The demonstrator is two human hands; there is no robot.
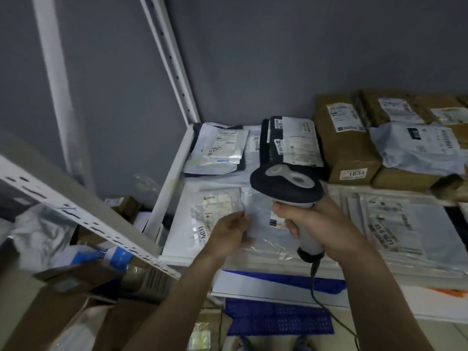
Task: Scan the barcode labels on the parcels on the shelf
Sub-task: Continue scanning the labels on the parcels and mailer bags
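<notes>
Right hand (321,221) wrapped around barcode scanner (288,188) (head aimed down at the shelf (174,160)). Left hand (228,233) pinching the edge of a clear-bagged parcel (220,211) lying flat at the shelf's front left.

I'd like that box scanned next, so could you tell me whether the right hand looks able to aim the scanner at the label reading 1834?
Probably yes: the right hand grips the scanner, and the 1834 label faces outward, uncovered.
</notes>
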